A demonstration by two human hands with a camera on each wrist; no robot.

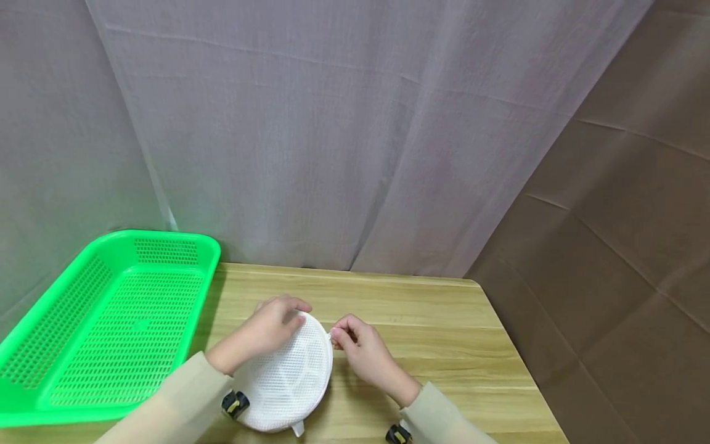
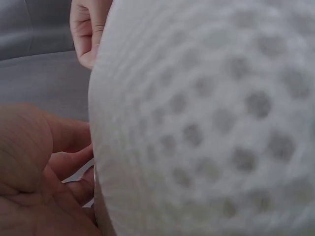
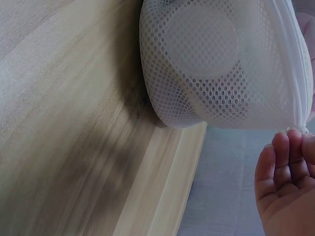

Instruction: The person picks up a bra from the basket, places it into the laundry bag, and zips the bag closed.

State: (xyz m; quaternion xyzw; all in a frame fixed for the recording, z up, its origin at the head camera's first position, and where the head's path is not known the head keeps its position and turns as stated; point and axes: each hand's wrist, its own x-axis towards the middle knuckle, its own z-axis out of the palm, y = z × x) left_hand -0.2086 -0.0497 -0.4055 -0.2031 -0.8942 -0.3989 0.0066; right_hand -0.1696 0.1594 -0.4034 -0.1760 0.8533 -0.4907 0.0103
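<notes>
A round white mesh laundry bag (image 1: 288,376) with a zipped rim stands on the wooden table; a pale round shape shows through its mesh side (image 3: 202,42) in the right wrist view. My left hand (image 1: 275,325) holds the bag by its far left edge. In the left wrist view its fingers (image 2: 74,162) bend against the bag's side, their tips partly hidden. At the rim's right side, my right hand (image 1: 363,348) pinches the small zipper pull (image 1: 331,336) between thumb and fingers. A white tab (image 1: 298,428) sticks out at the bag's near edge.
A large green plastic basket (image 1: 191,320) with perforated walls stands left of the bag, close to my left forearm. The wooden table (image 1: 432,308) ends at a grey curtain (image 1: 288,154) behind and a brown cloth (image 1: 610,277) on the right.
</notes>
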